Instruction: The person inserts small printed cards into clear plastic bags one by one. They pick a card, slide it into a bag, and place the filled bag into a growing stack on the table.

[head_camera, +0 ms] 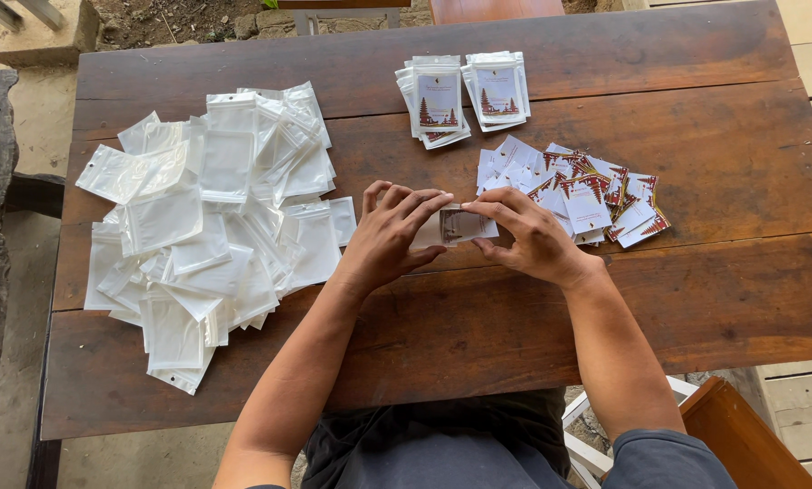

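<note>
While a wide heap of empty clear pouches (211,231) lies spread at your left on the wooden table (478,335), your left hand (392,235) curls over one end of a small clear pouch (456,225), fingers pressing it. Your right hand (528,237) pinches its other end just beside. Behind them sit two neat stacks of filled pouches (465,95); right of your hands lies a loose pile of printed cards (587,195).
</note>
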